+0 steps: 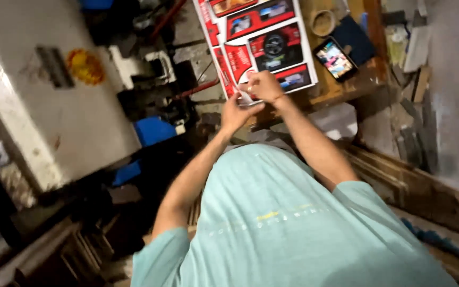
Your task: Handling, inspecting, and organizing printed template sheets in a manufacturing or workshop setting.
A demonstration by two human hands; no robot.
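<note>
We look down past our pale green shirt (293,223) at a cluttered workshop, where a wooden counter (341,87) carries a large white sheet of red and black stickers (258,40) lying flat across it. A white wall panel (54,106) with a yellow mark stands off to one side, and a blue block (154,130) sits among dark machinery below the counter edge. Beside the sheet a smartphone (335,58) lies with its screen lit, next to a dark blue pad (358,37) and a roll of tape (323,22). Our right hand (264,85) rests on the near corner of the sheet, fingers curled and pinched narrowly on a small white strip (244,94) at the sheet's edge. Our left hand (235,112) comes up just beneath it, fingers partly closed and touching the same corner; whether it grips the strip we cannot tell. Most stickers appear in place on the sheet, so we judge the peeling at this corner barely begun, with nearly the whole sheet left.
</note>
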